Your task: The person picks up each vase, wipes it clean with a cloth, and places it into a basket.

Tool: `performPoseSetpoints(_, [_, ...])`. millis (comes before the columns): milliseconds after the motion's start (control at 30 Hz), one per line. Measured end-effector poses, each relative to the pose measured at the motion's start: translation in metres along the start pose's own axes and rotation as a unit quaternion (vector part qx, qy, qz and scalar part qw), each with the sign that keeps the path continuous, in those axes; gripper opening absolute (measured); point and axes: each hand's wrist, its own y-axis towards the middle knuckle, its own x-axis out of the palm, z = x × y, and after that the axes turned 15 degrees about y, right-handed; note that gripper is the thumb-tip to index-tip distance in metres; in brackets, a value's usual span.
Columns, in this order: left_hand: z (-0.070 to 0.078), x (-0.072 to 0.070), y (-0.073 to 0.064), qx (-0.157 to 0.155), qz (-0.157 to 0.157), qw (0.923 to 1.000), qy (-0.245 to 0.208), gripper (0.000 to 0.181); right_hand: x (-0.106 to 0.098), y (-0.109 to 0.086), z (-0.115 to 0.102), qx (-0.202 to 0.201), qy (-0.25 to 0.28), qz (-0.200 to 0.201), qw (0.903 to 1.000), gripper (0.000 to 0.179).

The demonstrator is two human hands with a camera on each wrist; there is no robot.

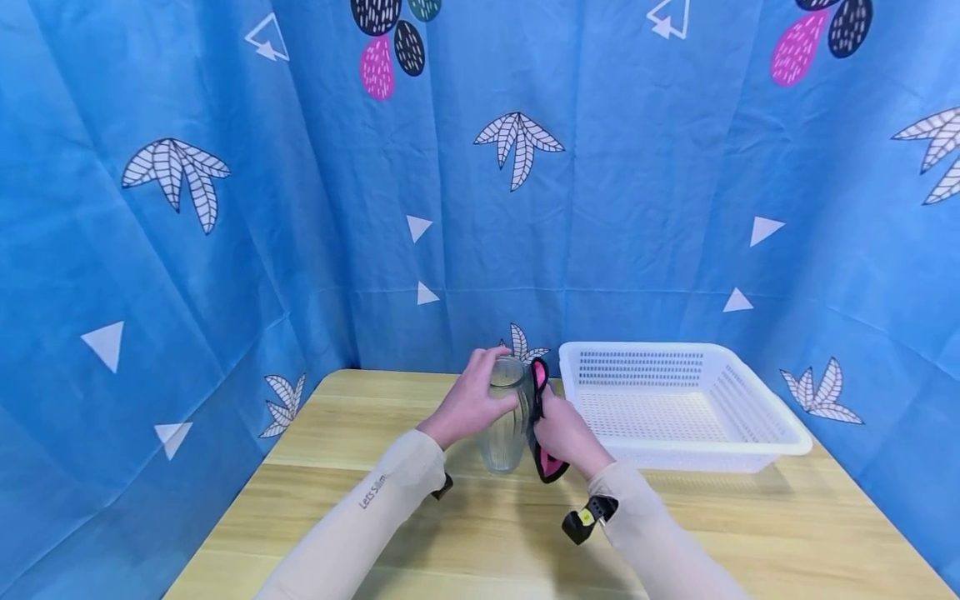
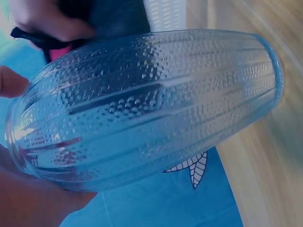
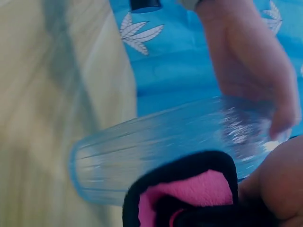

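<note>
A clear, ribbed and dimpled glass vase [image 1: 501, 446] stands upright at the middle of the table, its narrower base at or just above the wood. My left hand [image 1: 474, 402] grips it near the rim, thumb on the near side and fingers around the far side. In my right hand [image 1: 564, 429] is a folded cloth [image 3: 203, 187], pink inside with a black border and a dark outer face. The cloth lies against the vase's right side, or very close to it. In the left wrist view the vase [image 2: 165, 104] fills most of the picture.
A white perforated plastic basket [image 1: 750, 454] stands on the right of the wooden table [image 1: 360, 408], close to my right hand. A blue patterned curtain [image 1: 480, 250] hangs behind the table and along both sides.
</note>
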Motion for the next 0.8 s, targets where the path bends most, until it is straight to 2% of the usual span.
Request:
performPoseSetpoints(200, [-0.003, 0.004, -0.002, -0.010, 0.004, 0.9999, -0.005, 0.076, 0.020, -0.008, 0.026, 0.037, -0.013, -0.054, 0.9978, 0.031])
performPoseSetpoints(367, [-0.005, 0.009, 0.001, 0.000, 0.026, 0.9983, 0.052, 0.082, 0.023, -0.020, 0.035, 0.044, -0.037, -0.088, 0.9944, 0.025])
performPoseSetpoints(433, [-0.003, 0.009, 0.002, -0.003, 0.034, 0.9968, 0.073, 0.082, 0.021, -0.024, 0.031, 0.042, -0.041, -0.084, 0.9947, 0.023])
performPoseSetpoints(533, [-0.002, 0.008, 0.003, -0.013, 0.034, 0.9956, 0.087, 0.083, 0.014, -0.031, 0.021, 0.037, -0.036, -0.069, 0.9963, 0.031])
performPoseSetpoints(667, [-0.002, 0.006, 0.003, -0.015, 0.036, 0.9954, 0.088, 0.083, 0.004, -0.040, 0.003, 0.008, -0.027, -0.034, 0.9990, 0.044])
performPoseSetpoints(800, [-0.003, 0.004, 0.003, -0.012, 0.041, 0.9960, 0.079, 0.082, -0.006, -0.044, -0.018, -0.036, -0.033, 0.010, 0.9987, 0.044])
